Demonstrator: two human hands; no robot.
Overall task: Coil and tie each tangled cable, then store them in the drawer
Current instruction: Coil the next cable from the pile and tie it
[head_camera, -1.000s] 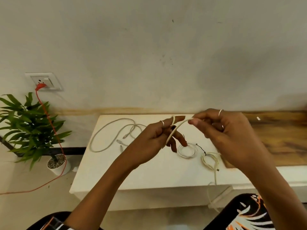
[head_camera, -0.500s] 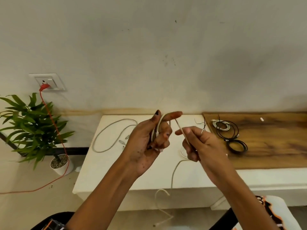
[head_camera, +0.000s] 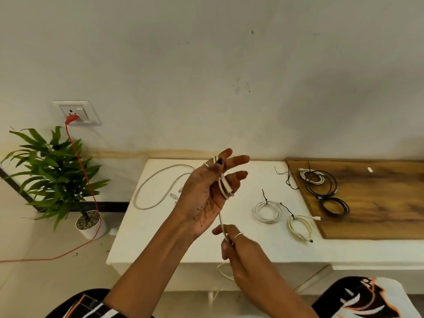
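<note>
My left hand is raised, palm towards me, fingers spread, with a white cable looped around them and its plug end pinned by the thumb. The cable runs straight down to my right hand, which pinches it taut; slack curls below the table edge. A loose white cable lies uncoiled at the far left of the white table. Two tied coils lie to the right: a white coil and a cream coil.
A wooden board at the right carries a small white coil and black coils. Loose black ties lie beside it. A potted plant and a red cord from a wall socket stand at the left.
My right hand dropped from level with the left hand to below it, pulling the cable downwards. My left hand turned its palm towards me and spread its fingers with the loop on them.
</note>
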